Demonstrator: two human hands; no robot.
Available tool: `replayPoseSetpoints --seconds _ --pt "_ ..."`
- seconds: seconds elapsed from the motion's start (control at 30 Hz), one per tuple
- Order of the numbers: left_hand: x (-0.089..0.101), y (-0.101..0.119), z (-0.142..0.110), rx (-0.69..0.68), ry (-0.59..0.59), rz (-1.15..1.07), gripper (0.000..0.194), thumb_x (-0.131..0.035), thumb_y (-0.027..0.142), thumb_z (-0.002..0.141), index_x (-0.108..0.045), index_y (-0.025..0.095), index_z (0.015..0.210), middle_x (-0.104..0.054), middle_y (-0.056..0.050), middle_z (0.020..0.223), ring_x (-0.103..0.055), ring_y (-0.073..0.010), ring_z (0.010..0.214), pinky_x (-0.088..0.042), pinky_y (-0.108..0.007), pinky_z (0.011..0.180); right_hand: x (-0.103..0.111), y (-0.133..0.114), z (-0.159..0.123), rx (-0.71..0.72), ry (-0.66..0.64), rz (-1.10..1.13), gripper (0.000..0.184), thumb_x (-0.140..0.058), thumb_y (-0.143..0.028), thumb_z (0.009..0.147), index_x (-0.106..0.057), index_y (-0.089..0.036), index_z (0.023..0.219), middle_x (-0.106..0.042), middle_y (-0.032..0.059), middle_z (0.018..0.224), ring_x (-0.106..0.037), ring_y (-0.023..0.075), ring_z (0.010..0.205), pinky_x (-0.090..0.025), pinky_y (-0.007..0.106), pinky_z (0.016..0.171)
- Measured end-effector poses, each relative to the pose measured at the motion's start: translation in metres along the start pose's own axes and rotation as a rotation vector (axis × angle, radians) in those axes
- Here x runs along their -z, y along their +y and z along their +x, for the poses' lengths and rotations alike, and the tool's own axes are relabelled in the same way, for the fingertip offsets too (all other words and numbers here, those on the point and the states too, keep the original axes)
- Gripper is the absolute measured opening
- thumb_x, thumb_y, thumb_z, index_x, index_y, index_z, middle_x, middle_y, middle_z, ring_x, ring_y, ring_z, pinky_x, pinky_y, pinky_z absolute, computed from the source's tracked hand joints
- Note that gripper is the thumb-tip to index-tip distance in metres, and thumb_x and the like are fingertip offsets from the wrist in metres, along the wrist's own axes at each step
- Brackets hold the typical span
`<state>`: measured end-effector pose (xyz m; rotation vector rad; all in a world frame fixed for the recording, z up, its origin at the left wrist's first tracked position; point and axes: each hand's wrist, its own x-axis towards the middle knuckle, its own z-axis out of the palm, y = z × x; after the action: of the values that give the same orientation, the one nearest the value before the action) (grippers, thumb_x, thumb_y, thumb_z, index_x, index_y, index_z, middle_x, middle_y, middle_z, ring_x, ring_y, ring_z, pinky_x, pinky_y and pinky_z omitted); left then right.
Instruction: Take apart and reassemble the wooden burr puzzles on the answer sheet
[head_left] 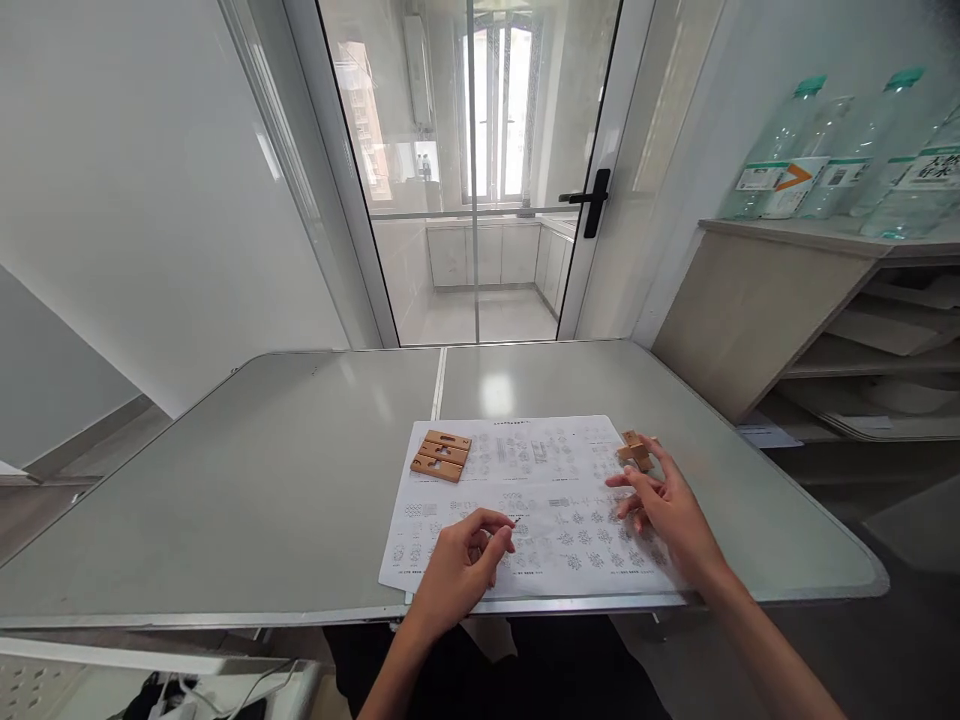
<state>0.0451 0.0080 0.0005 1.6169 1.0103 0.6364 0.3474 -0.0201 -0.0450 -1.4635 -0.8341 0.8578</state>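
Fingers of the left hand (459,562) curl half closed over a white printed paper sheet (487,490); any hold is unclear. The right hand (671,508), loosely open, grips nothing beside a brown wooden cross (635,452) at the sheet's right edge. Positioning this seems underway; lifting it calls for a pinch. Slotted brown wooden slats (441,463) lie upper left.

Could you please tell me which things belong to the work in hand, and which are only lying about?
Belonging to the work, it seems:
printed sheet, below the left hand
wooden assembly, at the right hand
flat wooden pieces, on the sheet

Just lying about:
bottles, on the shelf unit
white paper, lower down
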Motion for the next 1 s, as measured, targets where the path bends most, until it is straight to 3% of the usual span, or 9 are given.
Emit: replayPoseSetpoints --seconds 0.13,0.3,0.4,0.47,0.57,0.67,0.77,0.87,1.0 --pt "-0.001 0.002 -0.001 -0.025 0.003 0.073 0.04 -0.054 0.056 0.099 -0.069 0.019 0.104 -0.073 -0.004 0.089 -0.053 -0.0124 0.057 -0.043 -0.026 0.058 -0.006 -0.002 0.014 0.033 0.069 -0.137 0.064 -0.064 -0.064 0.089 -0.052 -0.024 0.136 -0.074 0.0081 0.097 -0.07 0.0202 0.062 -0.046 0.024 0.042" --pt "0.0 0.0 -0.002 -0.029 0.014 0.116 0.04 -0.052 0.056 0.1 -0.07 0.02 0.107 -0.074 -0.004 0.089 -0.055 -0.0143 0.061 -0.045 -0.027 0.06 -0.03 -0.003 -0.006 0.096 0.05 -0.193 0.049 -0.064 -0.069 0.089 -0.061 -0.023 0.104 -0.061 -0.0025 0.065 -0.056 0.0163 0.055 -0.045 0.025 0.048" --pt "0.0 -0.004 -0.002 -0.044 0.051 0.123 0.039 -0.053 0.054 0.101 -0.067 0.02 0.114 -0.074 -0.005 0.097 -0.057 -0.0149 0.067 -0.046 -0.028 0.064 -0.055 -0.009 -0.034 0.136 -0.185 -0.075 0.047 -0.055 -0.069 0.096 -0.061 -0.023 0.103 -0.055 -0.0045 0.061 -0.049 0.0144 0.052 -0.042 0.026 0.049" --pt "0.0 -0.006 -0.001 -0.059 0.078 0.11 0.04 -0.055 0.052 0.1 -0.062 0.022 0.126 -0.071 -0.007 0.116 -0.059 -0.015 0.073 -0.048 -0.029 0.067 -0.071 -0.015 -0.051 0.137 -0.33 0.013 0.045 -0.051 -0.067 0.099 -0.06 -0.023 0.1 -0.052 -0.0056 0.061 -0.047 0.0132 0.052 -0.042 0.026 0.052" --pt "0.0 -0.008 -0.002 -0.053 0.046 0.092 0.057 -0.064 0.048 0.095 -0.046 0.027 0.146 -0.058 -0.011 0.144 -0.061 -0.0145 0.077 -0.049 -0.029 0.066 -0.089 -0.02 -0.065 0.141 -0.448 0.076 0.043 -0.05 -0.065 0.101 -0.06 -0.023 0.098 -0.048 -0.0076 0.058 -0.043 0.0113 0.049 -0.038 0.025 0.052" --pt "0.002 -0.006 -0.004 -0.049 0.008 0.057 0.075 -0.072 0.041 0.089 -0.036 0.032 0.155 -0.048 -0.011 0.154 -0.062 -0.0146 0.081 -0.047 -0.028 0.065 -0.101 -0.018 -0.068 0.101 -0.551 0.171 0.043 -0.051 -0.065 0.101 -0.056 -0.023 0.09 -0.042 -0.0097 0.054 -0.037 0.0098 0.045 -0.034 0.024 0.048" --pt "0.004 -0.002 -0.005 -0.051 -0.031 0.013 0.077 -0.076 0.036 0.085 -0.041 0.032 0.153 -0.058 -0.009 0.142 -0.06 -0.0156 0.084 -0.046 -0.027 0.067 -0.107 -0.014 -0.068 0.034 -0.627 0.269 0.046 -0.051 -0.068 0.099 -0.051 -0.025 0.083 -0.034 -0.0121 0.05 -0.029 0.0086 0.041 -0.03 0.023 0.044" --pt "0.005 0.0 -0.004 -0.042 -0.056 0.021 0.069 -0.081 0.035 0.08 -0.054 0.027 0.143 -0.069 -0.002 0.105 -0.056 -0.0155 0.078 -0.044 -0.027 0.067 -0.107 -0.014 -0.068 -0.013 -0.666 0.269 0.048 -0.052 -0.071 0.097 -0.05 -0.025 0.081 -0.03 -0.0128 0.051 -0.027 0.008 0.04 -0.03 0.023 0.043" --pt "0.005 -0.004 -0.001 -0.027 -0.012 0.017 0.066 -0.087 0.04 0.074 -0.059 0.023 0.132 -0.068 0.001 0.09 -0.053 -0.0145 0.073 -0.043 -0.027 0.065 -0.103 -0.022 -0.069 0.047 -0.61 0.146 0.046 -0.055 -0.07 0.096 -0.059 -0.023 0.093 -0.041 -0.0104 0.053 -0.039 0.0104 0.045 -0.037 0.024 0.048"
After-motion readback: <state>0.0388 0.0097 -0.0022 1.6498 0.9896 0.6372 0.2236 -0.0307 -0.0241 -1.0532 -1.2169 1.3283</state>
